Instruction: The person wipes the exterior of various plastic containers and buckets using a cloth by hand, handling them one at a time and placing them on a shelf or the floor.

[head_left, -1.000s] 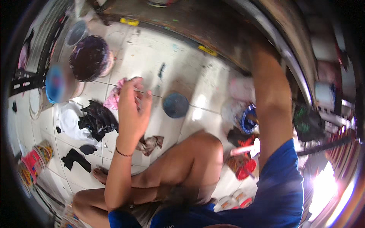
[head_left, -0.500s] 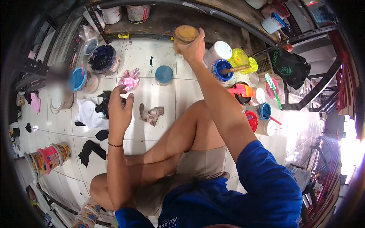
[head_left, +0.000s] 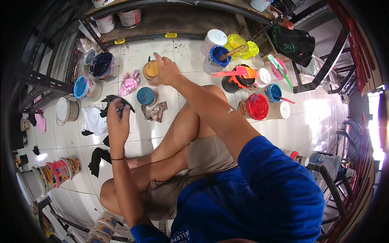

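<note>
R hand (head_left: 167,72) is upper ctr of the frame, curved along the R side of the ochre tub (head_left: 150,70). Tub's small & round, dull yellow-brown, its circular top turned toward the cam; R part hidden by the hand, finer marks too small to read. Fingers are spread, one reaching past the tub's upper edge, thumb side low; can't tell how firm the grip is, or if the tub's base is on the floor (head_left: 259,129).

L hand (head_left: 118,116), L of ctr, is loosely curled w/ thumb well apart from fingers, over a black rag (head_left: 109,106); can't tell if they touch.

Blue tub (head_left: 146,96) is just below the ochre one, also round, top a dusty blue. Brown rag (head_left: 156,111) right by it, lower R; pink rag (head_left: 129,82) to the L of both tubs, crumpled. White cloth (head_left: 94,120) further L.

Upper L: dark pail (head_left: 102,65). R of ctr: red pot (head_left: 257,106), pink-orange spatula (head_left: 239,73) across a black pot (head_left: 232,84), green spatula (head_left: 279,69) beyond. Shelf (head_left: 170,30) runs along the top.
</note>
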The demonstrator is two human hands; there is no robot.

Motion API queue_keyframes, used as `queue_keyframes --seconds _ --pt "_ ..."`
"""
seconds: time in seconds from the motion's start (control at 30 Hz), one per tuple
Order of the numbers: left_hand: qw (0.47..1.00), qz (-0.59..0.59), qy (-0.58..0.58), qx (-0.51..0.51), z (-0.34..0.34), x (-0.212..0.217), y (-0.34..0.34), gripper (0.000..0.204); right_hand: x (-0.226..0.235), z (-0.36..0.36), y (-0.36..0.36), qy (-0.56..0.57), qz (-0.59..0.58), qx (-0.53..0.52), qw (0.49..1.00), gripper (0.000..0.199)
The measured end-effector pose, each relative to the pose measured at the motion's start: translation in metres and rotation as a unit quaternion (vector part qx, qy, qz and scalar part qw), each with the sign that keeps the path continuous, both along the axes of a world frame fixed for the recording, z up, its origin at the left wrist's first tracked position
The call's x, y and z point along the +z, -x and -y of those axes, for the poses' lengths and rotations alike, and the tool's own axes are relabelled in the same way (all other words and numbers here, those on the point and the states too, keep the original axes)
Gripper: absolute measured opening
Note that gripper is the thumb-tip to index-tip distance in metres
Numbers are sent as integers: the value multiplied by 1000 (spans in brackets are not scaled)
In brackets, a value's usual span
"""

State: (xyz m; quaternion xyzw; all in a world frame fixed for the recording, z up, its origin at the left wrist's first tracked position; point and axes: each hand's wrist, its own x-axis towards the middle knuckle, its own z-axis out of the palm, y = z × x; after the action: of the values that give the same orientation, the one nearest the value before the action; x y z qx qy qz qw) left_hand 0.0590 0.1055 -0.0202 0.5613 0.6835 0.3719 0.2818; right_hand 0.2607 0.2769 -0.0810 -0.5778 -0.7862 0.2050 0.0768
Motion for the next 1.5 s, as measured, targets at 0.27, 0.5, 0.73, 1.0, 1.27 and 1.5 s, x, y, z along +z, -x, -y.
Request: queue_keyframes --seconds 0.27,0.5,0.73,1.0,1.27,1.5 --pt "991 -106 -69 -53 -4 -98 23 15 34 -6 -28 -115 -17 104 988 60" --pt "974 -88 181 -107 13 -124 -35 30 4 9 -38 26 85 129 988 44" --pt "901 -280 313 -112 25 -74 101 44 -16 35 -56 71 137 114 981 33" --pt "863 -387 324 -22 109 -65 262 47 -42 43 -56 100 117 147 977 29" --pt "894 -351 260 -103 77 -114 210 52 -46 46 -46 117 144 129 974 27" --pt "954 -241 177 -30 56 -120 169 26 -28 62 -42 33 234 164 958 26"
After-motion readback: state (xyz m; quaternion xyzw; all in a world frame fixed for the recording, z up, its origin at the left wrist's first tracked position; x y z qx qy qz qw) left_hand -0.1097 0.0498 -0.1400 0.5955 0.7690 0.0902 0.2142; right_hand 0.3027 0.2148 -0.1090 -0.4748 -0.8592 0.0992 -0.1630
